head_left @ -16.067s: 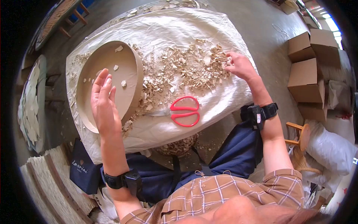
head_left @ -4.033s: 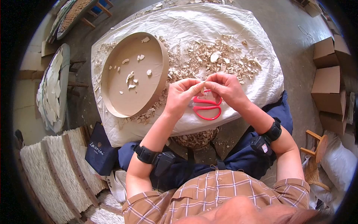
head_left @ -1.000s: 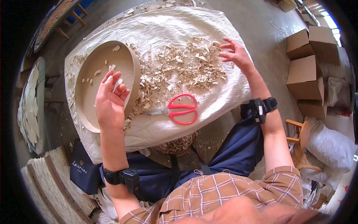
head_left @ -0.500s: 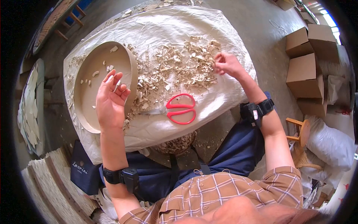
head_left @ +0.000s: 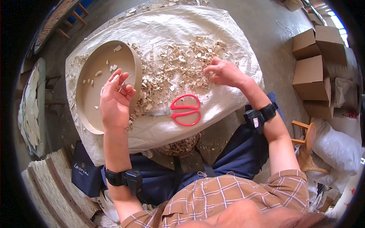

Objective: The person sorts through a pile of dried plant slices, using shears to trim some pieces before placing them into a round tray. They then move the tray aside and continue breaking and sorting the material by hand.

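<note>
My left hand (head_left: 115,100) is held palm up over the near right part of a round shallow tray (head_left: 87,108). Its fingers are curled, with a pale bit showing among them too small to make out. My right hand (head_left: 227,74) reaches over the right side of a heap of pale dried flakes (head_left: 180,66), fingers bent together and pointing down at it; whatever is between them is hidden. Several white chips (head_left: 99,73) lie scattered in the tray. A pair of scissors (head_left: 185,110) with red handles rests between my hands, its blades pointing left toward the flakes.
A pale cloth (head_left: 197,21) covers the work surface. On the left stands a round rack (head_left: 36,110) of whitish slices. Cardboard boxes (head_left: 310,78), a wooden stool (head_left: 310,135) and a white sack (head_left: 336,146) are to the right. A dark bag (head_left: 85,171) sits at lower left.
My right hand has moved left over the heap of flakes, from its right edge. The left hand has stayed nearly in place over the tray. The scissors have not moved.
</note>
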